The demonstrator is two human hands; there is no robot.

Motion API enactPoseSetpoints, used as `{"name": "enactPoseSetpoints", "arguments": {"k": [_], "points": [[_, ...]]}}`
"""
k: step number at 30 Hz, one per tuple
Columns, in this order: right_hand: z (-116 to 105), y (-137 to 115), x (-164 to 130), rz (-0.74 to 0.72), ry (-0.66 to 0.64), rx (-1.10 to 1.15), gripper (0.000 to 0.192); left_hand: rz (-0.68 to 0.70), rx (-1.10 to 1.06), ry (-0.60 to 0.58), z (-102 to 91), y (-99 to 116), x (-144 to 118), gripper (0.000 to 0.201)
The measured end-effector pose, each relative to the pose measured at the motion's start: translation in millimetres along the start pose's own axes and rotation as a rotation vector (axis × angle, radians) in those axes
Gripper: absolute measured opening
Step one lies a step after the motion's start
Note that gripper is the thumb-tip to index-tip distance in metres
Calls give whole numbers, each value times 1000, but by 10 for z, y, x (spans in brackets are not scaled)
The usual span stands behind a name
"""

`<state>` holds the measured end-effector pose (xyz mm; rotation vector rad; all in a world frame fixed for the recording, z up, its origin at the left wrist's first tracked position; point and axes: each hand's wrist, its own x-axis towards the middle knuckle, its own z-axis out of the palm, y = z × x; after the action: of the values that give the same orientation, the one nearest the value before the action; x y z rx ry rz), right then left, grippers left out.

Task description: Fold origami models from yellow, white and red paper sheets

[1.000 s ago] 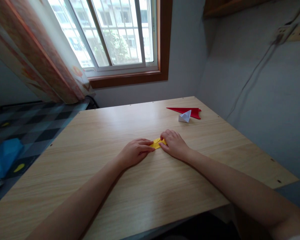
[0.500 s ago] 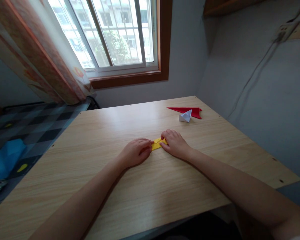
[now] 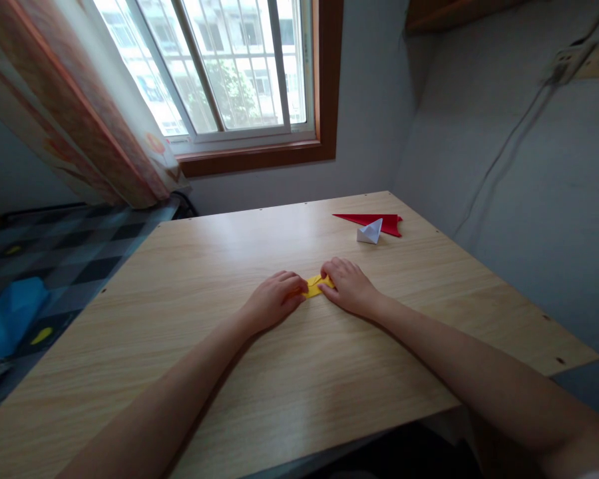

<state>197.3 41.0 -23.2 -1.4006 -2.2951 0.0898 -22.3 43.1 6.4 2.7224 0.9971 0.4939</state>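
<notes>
Both hands are down on the table (image 3: 190,319), pressing a small folded yellow paper (image 3: 313,287) that lies flat near the middle of the board, a little to the far side of me. My left hand (image 3: 273,299) is curled loosely, knuckles up, with its fingertips bearing on the left end of the paper; it is pinning, not gripping. My right hand (image 3: 350,285) lies palm down over the right end, fingers bent and pressing too, so only a short strip of yellow shows between the two. Whether any finger is tucked under an edge I cannot tell, since the hands cover most of it. To crease this well, I judge I should keep the left fingertips steady as an anchor and draw the right ones along the fold line with even pressure, keeping the edges matched so the layers do not slide. Small paper shifts easily on smooth wood, so the weight should go straight down. Far right on the table lie a red paper (image 3: 374,220) and, just beside it on the near side, a white fold (image 3: 370,232), well apart from my hands.
</notes>
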Motion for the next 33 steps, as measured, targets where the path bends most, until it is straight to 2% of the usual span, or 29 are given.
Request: {"name": "enactPoseSetpoints", "arguments": {"k": [8,11,17,21,24,28,33], "points": [[-6,-67,-22,9,18,-37,24,23,-17,0,23,-25,-9,15],[3,-71,-24,11,11,-45,21,36,-22,10,27,-23,-4,16],[-5,-9,-24,-32,-12,-23,13,43,-26,5,25,-10,-5,17],[-31,74,-2,-85,-21,58,21,38,-24,2,23,-3,-23,18],[-84,119,26,-103,14,123,24,40,-20,7,25,-4,-34,19],[-155,117,43,-103,61,127,19,52,-25,33,42,-10,-49,20],[-146,89,26,-139,-43,84,27,76,-8,57,70,-1,-69,21]]}}
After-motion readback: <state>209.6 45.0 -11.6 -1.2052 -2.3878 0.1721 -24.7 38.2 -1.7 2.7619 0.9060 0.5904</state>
